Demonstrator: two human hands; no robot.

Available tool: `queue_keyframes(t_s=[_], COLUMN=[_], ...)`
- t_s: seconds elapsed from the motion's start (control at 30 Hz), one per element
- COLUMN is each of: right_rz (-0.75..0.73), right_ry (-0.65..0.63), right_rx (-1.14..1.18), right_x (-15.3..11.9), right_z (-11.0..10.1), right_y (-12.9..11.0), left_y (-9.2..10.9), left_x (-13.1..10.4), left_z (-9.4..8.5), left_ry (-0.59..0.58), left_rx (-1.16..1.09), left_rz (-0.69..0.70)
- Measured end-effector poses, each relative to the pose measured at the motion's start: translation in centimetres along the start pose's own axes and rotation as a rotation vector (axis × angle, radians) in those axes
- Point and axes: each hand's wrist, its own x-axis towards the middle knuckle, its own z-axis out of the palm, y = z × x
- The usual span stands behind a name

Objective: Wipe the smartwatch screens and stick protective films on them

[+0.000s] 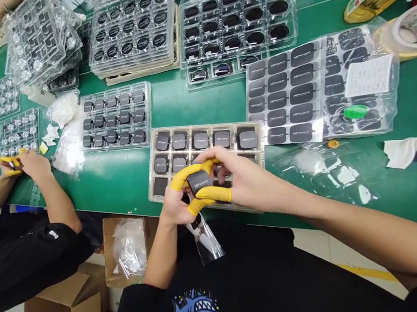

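A small black rounded-square case [199,181] with "HiFuture" printed on its top is held between my two hands, above the front of a tray. My left hand [174,200], with yellow finger cots on thumb and finger, grips its left side. My right hand [235,173], also in yellow finger cots, closes on its right side, thumb along the lower edge. Below my left hand hangs a strip of clear film [206,239]. Behind the hands lies a blister tray [152,180] with several similar black cases in its pockets; my hands hide part of it.
Right of the tray lie sheets of black HiFuture stickers [276,99], a bagged sheet [373,105], tape rolls [415,29] and crumpled white paper [411,151]. Another case tray [116,117] and stacked trays [132,28] stand left and behind. A co-worker's hands [35,164] work at far left.
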Motion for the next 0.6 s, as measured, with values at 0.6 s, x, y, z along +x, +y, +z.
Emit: queue_keyframes(t_s=[0.6], right_rz=[0.183], right_ry=[-0.145], right_rx=[0.27], right_x=[0.6], right_z=[1.1], right_y=[-0.1], left_y=[-0.4], left_x=[-1.9], left_z=[-0.9], left_ry=[-0.004], left_rx=[-0.09], left_rz=[-0.186])
